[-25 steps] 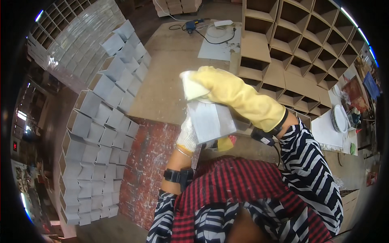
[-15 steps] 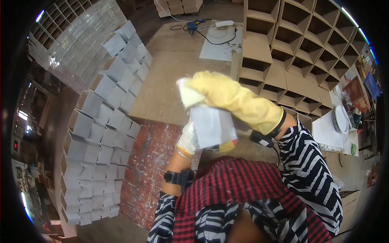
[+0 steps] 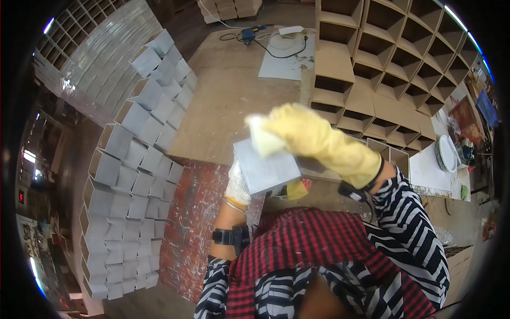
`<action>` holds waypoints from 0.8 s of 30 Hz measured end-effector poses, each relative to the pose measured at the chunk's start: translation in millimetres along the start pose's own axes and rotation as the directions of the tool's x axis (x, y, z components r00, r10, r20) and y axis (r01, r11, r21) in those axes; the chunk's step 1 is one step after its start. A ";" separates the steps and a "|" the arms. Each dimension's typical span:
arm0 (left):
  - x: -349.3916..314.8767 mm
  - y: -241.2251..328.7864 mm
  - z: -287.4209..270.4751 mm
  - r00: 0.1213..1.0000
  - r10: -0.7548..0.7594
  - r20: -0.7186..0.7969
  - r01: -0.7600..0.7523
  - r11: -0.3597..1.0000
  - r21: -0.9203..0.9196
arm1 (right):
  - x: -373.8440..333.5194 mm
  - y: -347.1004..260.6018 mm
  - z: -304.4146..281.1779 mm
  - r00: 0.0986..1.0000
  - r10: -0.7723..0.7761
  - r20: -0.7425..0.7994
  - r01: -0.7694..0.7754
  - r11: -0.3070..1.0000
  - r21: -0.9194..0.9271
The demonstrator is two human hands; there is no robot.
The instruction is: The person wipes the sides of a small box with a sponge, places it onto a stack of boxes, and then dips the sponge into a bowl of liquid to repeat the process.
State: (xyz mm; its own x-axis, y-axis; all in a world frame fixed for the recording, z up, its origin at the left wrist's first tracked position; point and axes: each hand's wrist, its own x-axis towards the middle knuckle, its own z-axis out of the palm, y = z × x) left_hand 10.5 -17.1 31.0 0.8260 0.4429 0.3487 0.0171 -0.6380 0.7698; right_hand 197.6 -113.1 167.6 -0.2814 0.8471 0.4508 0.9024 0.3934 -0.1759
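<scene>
A box [image 3: 268, 173] with a pale grey-white painted face is held tilted in front of my body. My left hand [image 3: 237, 183], in a white knit glove, grips it from the left side; the fingers are hidden behind the box. A long yellow rubber glove covers my right hand [image 3: 292, 125]. Its fingers close round a whitish sponge [image 3: 264, 139], which hangs over the upper part of the box face. Motion blurs the sponge, so I cannot tell whether it touches the box.
Stacked grey-white boxes [image 3: 127, 175] line the left. Unpainted brown open boxes [image 3: 372, 53] rise at the right. A brown board [image 3: 223, 101] lies ahead, with a blue corded tool [image 3: 248, 35] at its far end. A paint-smeared red board [image 3: 186, 223] and a white basin [image 3: 446, 154] are nearby.
My right hand has moved a little right and down with the sponge, toward the box. The box has turned and shifted slightly left in my left hand.
</scene>
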 end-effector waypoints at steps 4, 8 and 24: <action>-10.6 -4.4 5.6 0.950 -0.310 0.041 0.155 0.352 -0.923 | 4.3 18.2 0.7 0.979 0.112 -0.168 -0.121 0.992 -0.039; -11.5 -25.9 4.3 0.983 -0.165 -0.080 0.123 0.915 -0.383 | -17.4 -21.7 1.3 0.994 -0.098 0.057 0.083 0.970 0.228; -16.3 -13.0 3.3 0.933 -0.332 0.137 0.231 0.262 -0.937 | 5.7 -46.7 -9.1 0.962 -0.177 0.207 0.144 0.975 0.167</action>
State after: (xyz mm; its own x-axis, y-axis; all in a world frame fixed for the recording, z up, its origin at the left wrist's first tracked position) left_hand -1.3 -18.1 13.5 0.8424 0.5388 -0.0035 -0.3328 0.5255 0.7830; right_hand 156.8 -129.9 186.4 -0.4982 0.8193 0.2838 0.7851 0.5651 -0.2534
